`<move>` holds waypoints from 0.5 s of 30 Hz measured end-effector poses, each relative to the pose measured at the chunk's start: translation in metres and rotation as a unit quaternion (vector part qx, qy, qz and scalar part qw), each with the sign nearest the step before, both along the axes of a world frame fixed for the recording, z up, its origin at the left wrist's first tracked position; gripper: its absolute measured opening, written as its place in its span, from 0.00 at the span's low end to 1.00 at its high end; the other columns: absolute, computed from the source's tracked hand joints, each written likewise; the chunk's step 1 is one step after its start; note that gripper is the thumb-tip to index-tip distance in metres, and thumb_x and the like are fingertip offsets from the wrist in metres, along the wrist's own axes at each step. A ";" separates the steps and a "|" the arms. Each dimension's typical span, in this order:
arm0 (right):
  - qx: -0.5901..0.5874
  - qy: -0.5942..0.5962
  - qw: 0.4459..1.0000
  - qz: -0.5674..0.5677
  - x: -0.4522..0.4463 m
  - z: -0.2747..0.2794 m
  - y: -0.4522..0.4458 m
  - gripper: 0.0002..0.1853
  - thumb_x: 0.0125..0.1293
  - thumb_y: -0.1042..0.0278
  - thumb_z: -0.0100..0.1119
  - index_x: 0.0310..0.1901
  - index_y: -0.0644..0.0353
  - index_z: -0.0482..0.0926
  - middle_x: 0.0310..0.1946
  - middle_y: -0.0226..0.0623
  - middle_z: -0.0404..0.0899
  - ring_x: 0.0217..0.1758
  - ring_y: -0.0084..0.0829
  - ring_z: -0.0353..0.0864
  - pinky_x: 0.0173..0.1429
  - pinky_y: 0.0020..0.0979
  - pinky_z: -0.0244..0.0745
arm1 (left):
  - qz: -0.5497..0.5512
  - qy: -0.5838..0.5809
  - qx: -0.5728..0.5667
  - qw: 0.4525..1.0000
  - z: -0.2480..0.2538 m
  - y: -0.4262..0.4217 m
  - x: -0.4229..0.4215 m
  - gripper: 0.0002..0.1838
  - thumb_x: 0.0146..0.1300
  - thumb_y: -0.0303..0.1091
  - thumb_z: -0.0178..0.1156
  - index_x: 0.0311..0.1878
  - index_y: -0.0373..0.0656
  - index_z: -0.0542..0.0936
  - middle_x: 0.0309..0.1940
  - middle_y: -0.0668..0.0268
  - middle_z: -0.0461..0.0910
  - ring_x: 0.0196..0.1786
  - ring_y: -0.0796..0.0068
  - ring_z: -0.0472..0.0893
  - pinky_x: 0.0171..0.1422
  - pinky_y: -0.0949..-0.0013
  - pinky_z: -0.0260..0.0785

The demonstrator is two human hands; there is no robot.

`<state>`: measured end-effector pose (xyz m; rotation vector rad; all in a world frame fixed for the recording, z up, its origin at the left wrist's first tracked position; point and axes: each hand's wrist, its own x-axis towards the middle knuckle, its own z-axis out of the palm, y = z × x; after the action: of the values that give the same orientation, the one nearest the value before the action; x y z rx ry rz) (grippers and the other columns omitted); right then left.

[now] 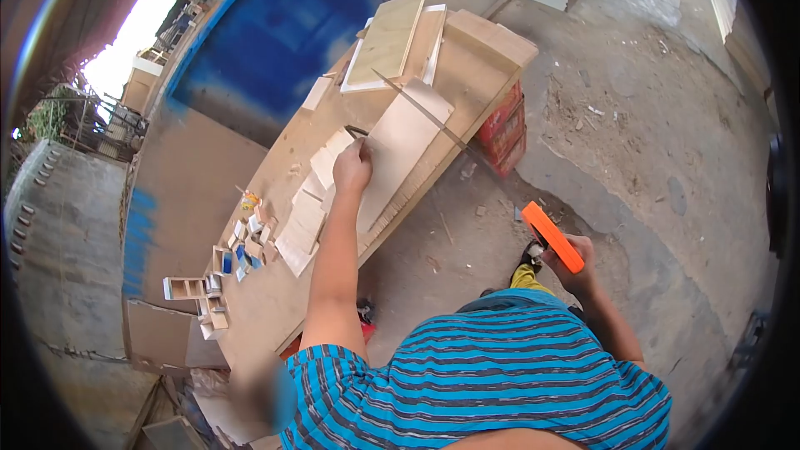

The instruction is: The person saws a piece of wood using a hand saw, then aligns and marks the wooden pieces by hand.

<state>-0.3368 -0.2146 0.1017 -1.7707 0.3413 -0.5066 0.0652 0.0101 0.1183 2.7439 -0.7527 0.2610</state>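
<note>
My right hand [577, 265] grips the orange handle [552, 237] of a handsaw, held off the near side of the workbench. The saw's long thin blade [425, 112] reaches up and left across the bench, above a pale board [408, 150]. My left hand [352, 167] is closed at the left edge of that board. A small dark bent piece [357, 130] shows at its fingers; what it is I cannot make out. Thin wooden pieces [302, 229] lie beside and below my left hand.
Stacked panels [387, 42] lie at the bench's far end. Small wooden boxes and blocks [250, 242] crowd its left end. A red crate [503, 129] stands under the bench [262, 304]. A blue-painted panel [275, 33] lies beyond it. Debris is scattered on the concrete floor [617, 117].
</note>
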 end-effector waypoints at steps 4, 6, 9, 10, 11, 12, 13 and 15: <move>0.020 -0.004 1.000 0.009 0.003 0.001 0.000 0.08 0.54 0.71 0.66 0.25 0.65 0.77 0.16 0.36 0.75 0.18 0.27 0.72 0.26 0.27 0.66 | 0.037 0.074 0.038 0.996 -0.003 -0.004 -0.007 0.17 0.62 0.45 0.56 0.46 0.43 0.81 0.36 0.51 0.81 0.42 0.51 0.81 0.46 0.57 0.72; 0.016 0.004 1.000 0.013 0.001 0.002 -0.003 0.07 0.53 0.72 0.65 0.25 0.65 0.78 0.17 0.36 0.75 0.19 0.27 0.74 0.27 0.26 0.68 | 0.019 0.121 0.002 0.993 -0.014 -0.004 -0.011 0.15 0.62 0.45 0.55 0.42 0.45 0.82 0.35 0.51 0.81 0.41 0.50 0.81 0.44 0.56 0.72; 0.032 0.003 0.999 0.012 0.002 0.005 -0.003 0.07 0.53 0.72 0.65 0.25 0.65 0.78 0.18 0.37 0.77 0.21 0.27 0.76 0.29 0.26 0.70 | 0.013 0.183 -0.047 0.982 -0.042 -0.002 -0.010 0.15 0.62 0.46 0.55 0.40 0.47 0.83 0.34 0.51 0.81 0.40 0.50 0.81 0.43 0.57 0.72; 0.042 -0.001 0.999 0.010 0.003 0.006 -0.002 0.07 0.53 0.73 0.65 0.25 0.65 0.78 0.18 0.37 0.77 0.21 0.27 0.77 0.30 0.26 0.71 | 0.015 0.201 -0.062 0.978 -0.050 0.000 -0.007 0.15 0.62 0.46 0.55 0.39 0.47 0.83 0.34 0.51 0.81 0.40 0.50 0.81 0.43 0.57 0.72; 0.043 0.000 0.999 0.010 0.004 0.007 -0.001 0.06 0.53 0.73 0.65 0.25 0.65 0.78 0.19 0.37 0.78 0.22 0.27 0.77 0.30 0.26 0.71 | 0.019 0.200 -0.043 0.979 -0.057 0.001 -0.002 0.16 0.62 0.47 0.55 0.41 0.47 0.83 0.35 0.52 0.82 0.40 0.53 0.82 0.44 0.59 0.72; 0.044 0.000 0.999 0.009 0.004 0.007 -0.001 0.06 0.53 0.73 0.64 0.25 0.65 0.78 0.19 0.37 0.78 0.22 0.27 0.78 0.31 0.26 0.72 | 0.023 0.198 -0.023 0.980 -0.060 0.000 0.001 0.17 0.63 0.48 0.55 0.42 0.46 0.83 0.36 0.53 0.83 0.41 0.55 0.82 0.45 0.60 0.72; 0.044 0.001 0.999 0.008 0.004 0.007 0.000 0.06 0.52 0.73 0.64 0.25 0.65 0.77 0.19 0.37 0.78 0.23 0.27 0.78 0.31 0.26 0.72 | 0.027 0.197 -0.004 0.980 -0.064 0.000 0.004 0.18 0.63 0.49 0.55 0.43 0.46 0.83 0.37 0.55 0.83 0.42 0.58 0.83 0.46 0.62 0.72; 0.050 0.003 0.999 0.007 0.005 0.008 0.001 0.06 0.52 0.73 0.64 0.24 0.65 0.77 0.19 0.37 0.78 0.23 0.27 0.78 0.31 0.26 0.72 | 0.007 0.320 -0.129 0.938 -0.078 0.002 0.006 0.22 0.64 0.52 0.54 0.46 0.43 0.82 0.40 0.58 0.84 0.44 0.62 0.82 0.48 0.65 0.71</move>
<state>-0.3319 -0.2137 0.1097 -1.6778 0.3529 -0.4660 0.0708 0.0125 0.0401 2.3572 -0.4709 -0.4822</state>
